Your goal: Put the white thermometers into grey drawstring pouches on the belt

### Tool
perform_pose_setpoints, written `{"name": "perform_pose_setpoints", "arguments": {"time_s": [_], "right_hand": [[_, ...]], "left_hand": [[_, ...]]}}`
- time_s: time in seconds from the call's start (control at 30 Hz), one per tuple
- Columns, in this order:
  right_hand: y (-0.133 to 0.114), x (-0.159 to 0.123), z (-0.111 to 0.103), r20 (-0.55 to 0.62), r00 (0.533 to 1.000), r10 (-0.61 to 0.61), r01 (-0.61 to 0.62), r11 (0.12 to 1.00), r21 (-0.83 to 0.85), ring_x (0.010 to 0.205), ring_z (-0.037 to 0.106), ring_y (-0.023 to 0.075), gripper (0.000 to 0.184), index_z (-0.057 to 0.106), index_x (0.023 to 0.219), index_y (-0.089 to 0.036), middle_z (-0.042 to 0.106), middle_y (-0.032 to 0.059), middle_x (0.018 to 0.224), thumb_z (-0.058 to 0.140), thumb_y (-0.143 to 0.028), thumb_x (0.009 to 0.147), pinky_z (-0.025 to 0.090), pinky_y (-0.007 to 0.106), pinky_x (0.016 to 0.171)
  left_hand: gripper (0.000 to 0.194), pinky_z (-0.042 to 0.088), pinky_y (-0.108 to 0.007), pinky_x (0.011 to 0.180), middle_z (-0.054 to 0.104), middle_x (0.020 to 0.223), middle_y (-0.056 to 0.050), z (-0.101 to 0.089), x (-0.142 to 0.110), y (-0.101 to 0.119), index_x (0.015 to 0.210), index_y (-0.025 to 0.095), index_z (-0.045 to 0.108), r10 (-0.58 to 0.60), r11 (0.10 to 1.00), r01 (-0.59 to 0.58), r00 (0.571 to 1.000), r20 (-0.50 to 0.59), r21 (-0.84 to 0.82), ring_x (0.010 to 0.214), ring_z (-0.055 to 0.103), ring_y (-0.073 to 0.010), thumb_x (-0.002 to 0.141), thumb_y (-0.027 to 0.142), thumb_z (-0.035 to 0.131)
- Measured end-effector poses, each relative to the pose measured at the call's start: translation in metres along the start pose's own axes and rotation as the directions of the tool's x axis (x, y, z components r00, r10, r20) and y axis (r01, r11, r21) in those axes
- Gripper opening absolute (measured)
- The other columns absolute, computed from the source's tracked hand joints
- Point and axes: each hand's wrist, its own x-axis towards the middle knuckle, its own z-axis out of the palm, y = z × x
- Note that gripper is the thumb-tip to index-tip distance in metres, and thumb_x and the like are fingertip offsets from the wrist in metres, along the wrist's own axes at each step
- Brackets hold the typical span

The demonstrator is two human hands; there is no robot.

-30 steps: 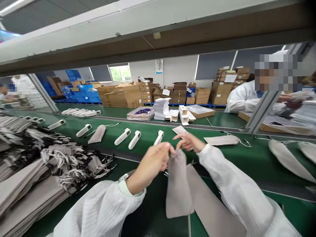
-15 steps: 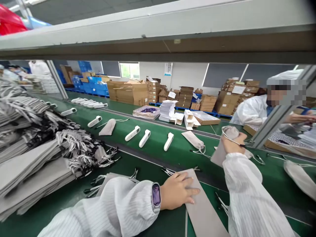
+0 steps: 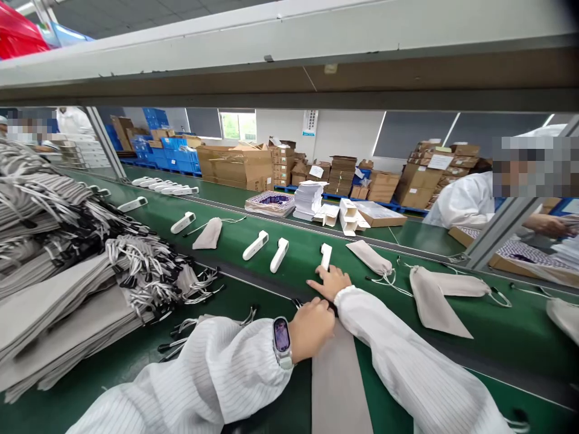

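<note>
Head view: which thing is the left hand (image 3: 312, 328) on?

A flat grey-beige fabric drawstring pouch (image 3: 339, 380), lying on the dark green near worktop (image 3: 301, 404) and running toward the near edge. The hand is at its far, corded end; a black-tipped cord end pokes out just left of the knuckles.

Pinching it?

I can't tell from here. The fingers curl over and hide their tips. My guess is that the hand is there to keep soft cloth from sliding.

And the right hand (image 3: 332, 282)?

It reaches farther, over the green conveyor belt (image 3: 298, 283). The thumb stands out to the left, apart from the fingers, which are at the near end of a white elongated plastic device (image 3: 325, 257). Whether they touch it, I can't be sure.

Why is that device set so?

Its slim end points near, like the two white devices (image 3: 279, 255) to its left, which probably makes it handy to pick up. To the right, a plump grey-beige pouch (image 3: 368, 256) lies with its cords loose.

And the heap at left?

Stacked grey-beige pouches (image 3: 58, 325), white cords bunched toward the belt, perhaps so single ones come away easily.
</note>
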Motion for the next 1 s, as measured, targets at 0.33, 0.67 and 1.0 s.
{"name": "perform_pose_setpoints", "arguments": {"time_s": [0.33,0.67,1.0], "right_hand": [[0.064,0.029,-0.001,-0.069,0.969,0.237,-0.203,0.924,0.325,0.098,0.049,0.0274,0.045,0.041,0.110,-0.019,0.054,0.0104,0.099,0.056,-0.017,0.068,0.033,0.042,0.082],[0.042,0.015,-0.054,-0.049,0.999,-0.017,0.052,0.282,0.958,0.087,0.059,0.0196,0.083,0.008,0.129,-0.028,0.060,0.0033,0.094,0.060,-0.024,0.065,0.044,0.035,0.076],[0.014,-0.013,-0.101,0.082,0.985,-0.154,-0.081,0.009,0.997,0.066,0.063,0.0191,0.088,0.010,0.124,-0.044,0.055,-0.0050,0.078,0.068,-0.024,0.061,0.050,0.036,0.058]], "left_hand": [[0.010,0.042,-0.037,0.066,0.056,0.080,-0.011,-0.001,0.001,0.004,0.081,0.009,0.054,-0.074,0.997,0.074,0.997,0.033,0.003,0.080,0.049,-0.0258,0.072,0.005,0.050],[0.012,0.035,-0.020,0.052,0.053,0.062,0.003,-0.026,0.006,-0.019,0.070,0.019,0.048,0.038,0.948,-0.001,0.993,0.111,-0.318,0.067,0.051,-0.0147,0.081,0.025,0.047],[0.027,0.030,-0.021,0.048,0.048,0.065,0.003,-0.036,0.012,-0.023,0.073,0.017,0.047,-0.203,0.796,0.102,0.974,-0.103,-0.597,0.056,0.043,-0.0109,0.080,0.042,0.045]]}}
